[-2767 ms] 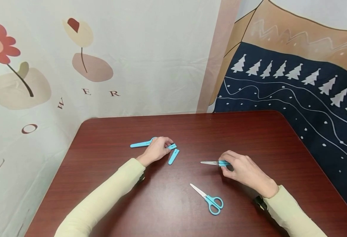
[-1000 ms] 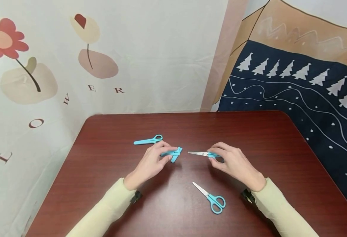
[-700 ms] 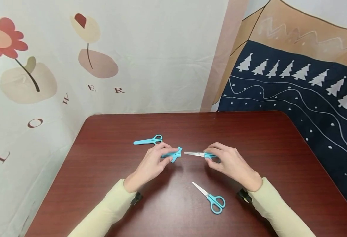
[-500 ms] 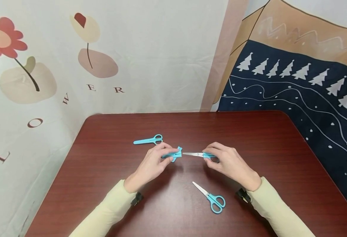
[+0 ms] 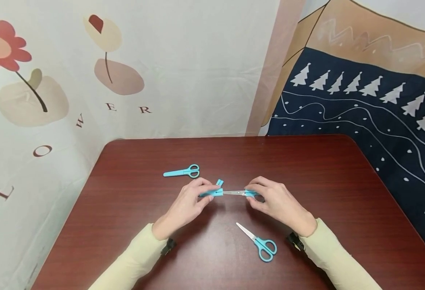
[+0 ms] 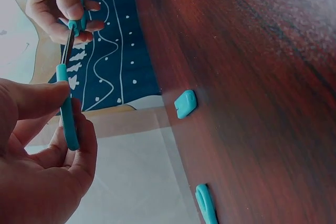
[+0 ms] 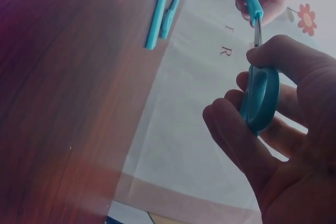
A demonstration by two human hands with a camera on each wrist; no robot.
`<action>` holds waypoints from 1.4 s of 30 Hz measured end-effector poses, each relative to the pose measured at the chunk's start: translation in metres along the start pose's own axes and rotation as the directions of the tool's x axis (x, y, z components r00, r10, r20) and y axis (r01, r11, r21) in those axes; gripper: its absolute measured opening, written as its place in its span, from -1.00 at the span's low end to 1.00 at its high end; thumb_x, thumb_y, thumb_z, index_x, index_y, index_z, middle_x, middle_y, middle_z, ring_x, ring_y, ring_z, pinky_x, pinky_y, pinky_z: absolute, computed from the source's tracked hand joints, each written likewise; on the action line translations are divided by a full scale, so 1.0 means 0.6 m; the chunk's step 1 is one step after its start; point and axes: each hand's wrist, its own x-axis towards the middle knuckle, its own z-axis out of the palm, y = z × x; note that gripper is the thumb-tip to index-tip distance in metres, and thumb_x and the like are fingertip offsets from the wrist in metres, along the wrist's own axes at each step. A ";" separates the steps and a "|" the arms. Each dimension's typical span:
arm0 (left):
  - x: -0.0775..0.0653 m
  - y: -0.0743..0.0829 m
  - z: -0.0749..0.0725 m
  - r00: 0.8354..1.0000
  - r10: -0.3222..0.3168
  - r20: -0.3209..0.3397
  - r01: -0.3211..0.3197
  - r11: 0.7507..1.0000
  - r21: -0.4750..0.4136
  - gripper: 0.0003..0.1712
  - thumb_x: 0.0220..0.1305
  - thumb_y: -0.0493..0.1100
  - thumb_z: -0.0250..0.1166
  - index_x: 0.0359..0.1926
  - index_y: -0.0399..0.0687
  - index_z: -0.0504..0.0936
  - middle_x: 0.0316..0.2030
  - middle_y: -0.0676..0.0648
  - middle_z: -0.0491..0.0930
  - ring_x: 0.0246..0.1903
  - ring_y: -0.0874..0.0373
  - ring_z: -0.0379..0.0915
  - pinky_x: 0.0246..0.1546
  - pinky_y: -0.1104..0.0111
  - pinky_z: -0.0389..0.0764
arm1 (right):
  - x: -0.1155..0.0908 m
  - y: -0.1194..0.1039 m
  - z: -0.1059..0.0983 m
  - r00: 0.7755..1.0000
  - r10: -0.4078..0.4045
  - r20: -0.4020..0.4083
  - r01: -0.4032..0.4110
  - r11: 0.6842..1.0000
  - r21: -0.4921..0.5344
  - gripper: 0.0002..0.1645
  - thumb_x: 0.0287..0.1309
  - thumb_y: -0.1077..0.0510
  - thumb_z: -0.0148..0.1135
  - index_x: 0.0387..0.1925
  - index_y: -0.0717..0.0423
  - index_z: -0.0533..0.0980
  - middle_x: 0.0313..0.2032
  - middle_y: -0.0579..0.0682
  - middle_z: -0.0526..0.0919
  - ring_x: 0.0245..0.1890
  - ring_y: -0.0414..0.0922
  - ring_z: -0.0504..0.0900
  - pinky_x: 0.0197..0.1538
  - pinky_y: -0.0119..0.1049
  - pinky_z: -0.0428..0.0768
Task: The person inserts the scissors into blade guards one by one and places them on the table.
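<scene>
Pinched in my left hand (image 5: 187, 203) is a light-blue scissor sheath (image 5: 217, 192), its mouth facing right. My right hand (image 5: 279, 203) grips a pair of scissors (image 5: 239, 193) by the blue handles, blades closed and pointing left. The blade tips are at the sheath's mouth and seem just inside it; most of the metal still shows. In the left wrist view, blades and sheath (image 6: 66, 111) line up, held above the table. A second sheath (image 5: 220, 183) lies on the table just behind the held one, partly hidden by it and my left fingers.
Sheathed scissors (image 5: 177, 173) lie farther back, left of the loose sheath. Bare-bladed scissors (image 5: 258, 242) lie nearer the front, below my right hand. The dark red-brown table (image 5: 299, 161) meets a printed cloth backdrop (image 5: 197, 80) at its far edge.
My left hand picked up one sheath from the table. My right hand carried the scissors leftward until the blade tips reached the sheath's mouth. The other scissors stay put.
</scene>
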 end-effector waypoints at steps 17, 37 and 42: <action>-0.004 0.004 0.008 1.000 0.020 0.002 -0.020 0.999 0.032 -0.61 0.22 -0.39 0.46 0.06 -0.03 0.80 -0.11 0.07 0.63 -0.21 0.18 0.45 -0.22 0.34 0.50 | 0.011 -0.017 0.001 1.000 -0.012 0.010 0.012 1.000 -0.026 -0.72 0.06 0.19 0.58 -0.14 0.06 0.74 -0.13 -0.12 0.66 -0.36 -0.27 0.59 -0.32 -0.43 0.63; -0.005 0.010 0.008 0.999 0.032 0.039 -0.033 0.999 0.036 -0.61 0.28 -0.36 0.43 0.12 -0.04 0.77 -0.05 0.05 0.63 -0.18 0.15 0.45 -0.24 0.36 0.50 | 0.025 -0.032 0.008 0.998 -0.064 0.023 0.064 0.998 -0.007 -0.75 0.08 0.22 0.56 -0.16 0.08 0.74 -0.16 -0.14 0.65 -0.37 -0.29 0.57 -0.27 -0.45 0.64; -0.004 0.012 0.007 0.999 0.037 0.040 -0.039 0.998 0.046 -0.61 0.28 -0.35 0.44 0.12 -0.03 0.77 -0.05 0.04 0.63 -0.18 0.15 0.45 -0.24 0.36 0.51 | 0.028 -0.034 0.011 0.997 -0.074 0.020 0.075 0.997 -0.013 -0.76 0.08 0.23 0.55 -0.17 0.08 0.74 -0.16 -0.13 0.65 -0.38 -0.28 0.59 -0.29 -0.45 0.63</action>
